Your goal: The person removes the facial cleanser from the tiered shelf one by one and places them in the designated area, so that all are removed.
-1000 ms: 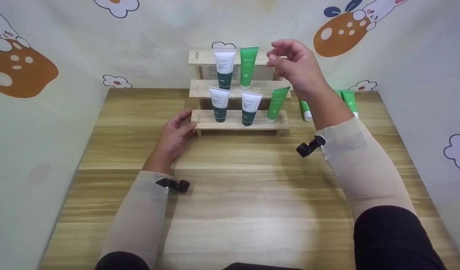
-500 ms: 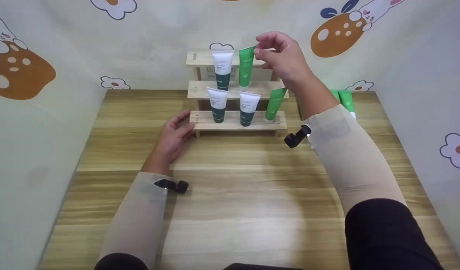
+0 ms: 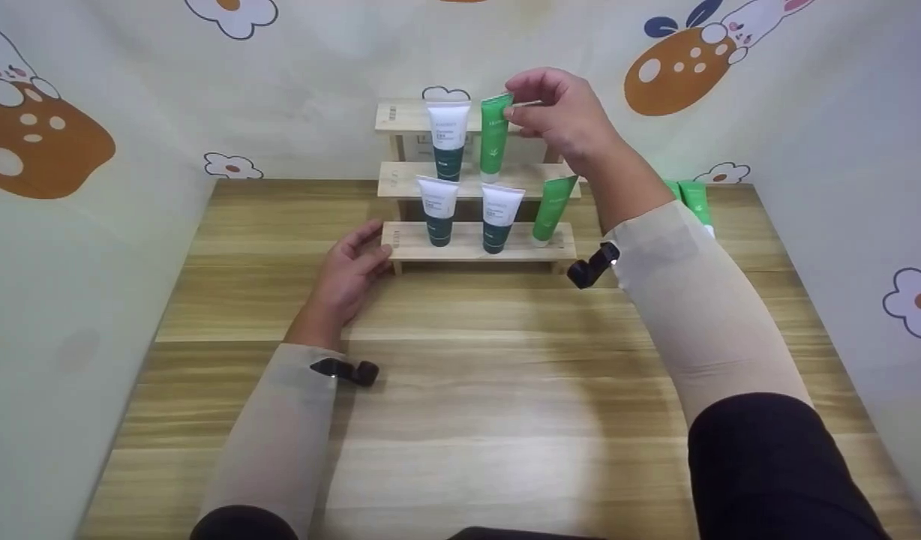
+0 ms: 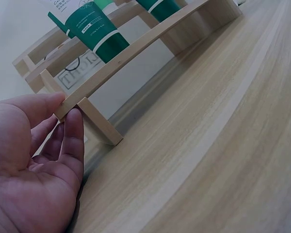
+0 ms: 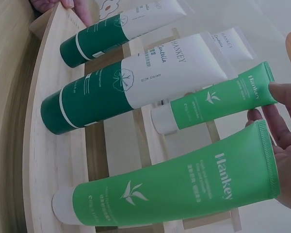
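A three-tier wooden stand (image 3: 400, 180) stands at the back of the table. With thumb on top and fingers underneath, my left hand (image 3: 348, 271) pinches the left end of its lowest shelf (image 4: 111, 70). My right hand (image 3: 565, 120) pinches the upper right edge of a green tube (image 3: 494, 139), which stands cap down on the middle shelf. Left of that tube is a white and dark green tube (image 3: 448, 139). Along the lowest shelf stand two more white and dark green tubes, left (image 3: 439, 210) and centre (image 3: 499, 217), and a tilted green tube (image 5: 174, 179) at the right end.
More green tubes (image 3: 694, 201) lie on the table right of the stand, partly hidden by my right arm. Behind the stand and at both sides rises a patterned cloth wall (image 3: 318, 90). The wood-grain table (image 3: 460, 390) stretches toward me.
My right hand has moved left from beside the stand to the green tube on the middle shelf and now pinches its top. The left hand keeps its place on the stand.
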### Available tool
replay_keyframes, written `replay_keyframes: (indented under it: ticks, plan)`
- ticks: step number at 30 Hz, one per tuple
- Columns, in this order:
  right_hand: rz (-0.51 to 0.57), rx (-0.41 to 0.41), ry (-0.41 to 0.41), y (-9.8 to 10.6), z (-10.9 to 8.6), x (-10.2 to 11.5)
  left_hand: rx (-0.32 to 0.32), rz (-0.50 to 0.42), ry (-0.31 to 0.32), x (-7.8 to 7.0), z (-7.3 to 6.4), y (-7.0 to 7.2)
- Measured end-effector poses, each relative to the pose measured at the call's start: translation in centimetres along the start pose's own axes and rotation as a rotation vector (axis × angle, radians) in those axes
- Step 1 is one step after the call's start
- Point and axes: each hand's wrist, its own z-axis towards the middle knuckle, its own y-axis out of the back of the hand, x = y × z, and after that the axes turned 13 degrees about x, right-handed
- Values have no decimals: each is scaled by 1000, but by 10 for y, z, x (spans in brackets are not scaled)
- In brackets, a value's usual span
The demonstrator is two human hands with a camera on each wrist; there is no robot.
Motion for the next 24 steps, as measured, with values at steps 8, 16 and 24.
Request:
replay_keyframes:
  ticks: [8,16,24]
  plan:
    - [13,14,9,5,2,-7,1,-12,-1,0,1,0]
    - [23,1,21,18,-7,-13,-4,-35,0,0,1,-1]
    - [37,-32,16,34,-19,-21,-1,-34,-9,1,1,-1]
